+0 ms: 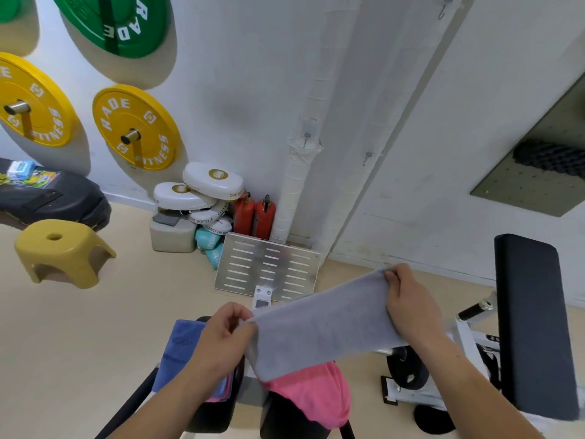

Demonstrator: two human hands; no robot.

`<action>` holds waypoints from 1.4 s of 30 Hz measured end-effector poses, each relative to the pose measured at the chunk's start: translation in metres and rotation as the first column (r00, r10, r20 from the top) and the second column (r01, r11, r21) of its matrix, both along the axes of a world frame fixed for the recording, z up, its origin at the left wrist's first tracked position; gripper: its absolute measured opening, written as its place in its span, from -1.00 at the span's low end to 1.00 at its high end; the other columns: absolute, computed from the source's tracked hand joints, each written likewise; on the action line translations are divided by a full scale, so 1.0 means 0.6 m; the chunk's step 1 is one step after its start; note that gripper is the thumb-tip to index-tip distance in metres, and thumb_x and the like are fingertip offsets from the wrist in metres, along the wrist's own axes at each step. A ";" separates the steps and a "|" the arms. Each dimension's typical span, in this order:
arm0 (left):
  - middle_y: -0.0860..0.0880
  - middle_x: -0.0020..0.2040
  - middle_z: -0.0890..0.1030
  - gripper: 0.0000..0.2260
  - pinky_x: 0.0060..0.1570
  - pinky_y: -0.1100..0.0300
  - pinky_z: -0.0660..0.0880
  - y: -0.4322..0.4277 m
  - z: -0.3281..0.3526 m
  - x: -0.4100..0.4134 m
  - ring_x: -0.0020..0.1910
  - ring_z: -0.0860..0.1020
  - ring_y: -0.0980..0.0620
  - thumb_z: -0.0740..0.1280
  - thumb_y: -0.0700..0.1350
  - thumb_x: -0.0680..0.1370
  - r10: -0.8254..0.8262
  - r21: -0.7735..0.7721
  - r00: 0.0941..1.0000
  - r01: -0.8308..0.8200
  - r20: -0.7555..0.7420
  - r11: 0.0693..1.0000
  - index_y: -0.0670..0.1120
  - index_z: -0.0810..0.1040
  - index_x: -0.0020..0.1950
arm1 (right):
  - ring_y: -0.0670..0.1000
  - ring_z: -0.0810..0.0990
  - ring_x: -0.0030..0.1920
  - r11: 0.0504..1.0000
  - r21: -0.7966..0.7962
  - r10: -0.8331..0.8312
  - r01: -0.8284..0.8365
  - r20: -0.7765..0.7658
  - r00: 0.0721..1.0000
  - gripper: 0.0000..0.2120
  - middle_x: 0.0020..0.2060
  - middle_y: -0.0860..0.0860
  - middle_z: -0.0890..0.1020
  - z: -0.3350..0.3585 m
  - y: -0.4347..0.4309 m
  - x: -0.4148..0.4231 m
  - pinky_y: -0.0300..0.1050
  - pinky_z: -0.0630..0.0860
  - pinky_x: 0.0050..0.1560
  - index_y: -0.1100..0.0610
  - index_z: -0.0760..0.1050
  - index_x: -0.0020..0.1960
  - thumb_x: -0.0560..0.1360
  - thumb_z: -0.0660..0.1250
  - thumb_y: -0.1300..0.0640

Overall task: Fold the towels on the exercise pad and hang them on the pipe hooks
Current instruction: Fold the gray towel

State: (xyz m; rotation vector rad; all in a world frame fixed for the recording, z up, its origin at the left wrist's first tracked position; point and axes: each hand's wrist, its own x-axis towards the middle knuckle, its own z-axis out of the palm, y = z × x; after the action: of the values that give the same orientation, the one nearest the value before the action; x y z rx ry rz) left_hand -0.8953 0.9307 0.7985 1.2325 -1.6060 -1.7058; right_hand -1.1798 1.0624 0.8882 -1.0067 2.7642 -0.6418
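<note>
Both ends of grey towel (319, 324) pinched (left hand (221, 337), right hand (408, 299)).

Between me and the white pipe (300, 185) the air is open for my reach, but the slotted metal plate (269, 267) stands at the pipe's foot, red extinguishers (254, 217) crowd its left, and the black upright pad (535, 324) stands well to its right.

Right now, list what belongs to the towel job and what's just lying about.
Job: grey terry towel stretched between left hand and right hand; pink towel; blue towel; metal hook on white wrapped pipe.
Lying about: yellow plastic stool; red fire extinguishers; yellow weight plates.
</note>
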 end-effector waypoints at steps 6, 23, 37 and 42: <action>0.07 0.24 0.54 -0.62 0.08 0.20 0.46 -0.015 -0.004 0.023 0.12 0.54 0.03 0.31 -0.10 0.66 0.094 -0.058 0.982 -0.086 0.161 0.995 0.06 0.39 0.47 | 0.14 0.59 -0.09 0.987 -0.136 -0.048 0.085 0.259 0.965 -0.82 -0.17 0.03 0.61 -0.066 0.004 0.041 0.02 0.43 -0.07 0.05 0.42 0.07 0.71 0.09 0.02; -0.03 -0.18 0.71 -0.87 -0.15 0.22 0.64 0.001 0.028 0.084 -0.18 0.69 0.04 0.49 0.01 0.54 0.032 0.163 0.994 -0.049 0.109 0.985 -0.03 0.63 -0.03 | -0.02 0.68 -0.24 0.963 -0.268 0.189 0.024 0.739 0.647 -0.79 -0.28 0.08 0.71 -0.118 -0.086 0.362 -0.15 0.64 -0.19 0.09 0.56 -0.16 0.65 0.32 0.09; 0.09 0.03 0.75 -0.58 0.07 0.34 0.59 -0.026 0.020 0.134 0.06 0.69 0.19 0.17 -0.38 0.64 -0.344 0.183 0.939 0.336 0.011 0.924 0.05 0.70 0.17 | 0.13 0.73 -0.19 0.934 -0.184 0.044 0.307 0.910 0.411 -0.68 -0.17 0.19 0.71 -0.160 -0.103 0.417 -0.07 0.63 -0.32 0.21 0.54 0.06 0.56 0.42 -0.05; -0.19 -0.03 0.73 -0.67 -0.16 0.24 0.63 -0.026 -0.010 0.151 -0.14 0.70 0.05 0.21 -0.42 0.63 -0.111 0.384 0.993 0.115 -0.031 0.916 -0.09 0.59 0.22 | 0.15 0.71 -0.09 0.939 -0.171 0.064 0.299 0.939 0.339 -0.67 -0.04 0.20 0.72 -0.185 -0.102 0.410 -0.06 0.61 -0.21 0.14 0.58 0.09 0.49 0.52 -0.06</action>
State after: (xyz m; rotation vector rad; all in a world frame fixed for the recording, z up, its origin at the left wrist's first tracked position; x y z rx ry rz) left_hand -0.8049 0.9150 0.7923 1.3271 -1.3990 -2.1751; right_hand -0.9337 1.0015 0.7770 -0.2163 1.6611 -1.2332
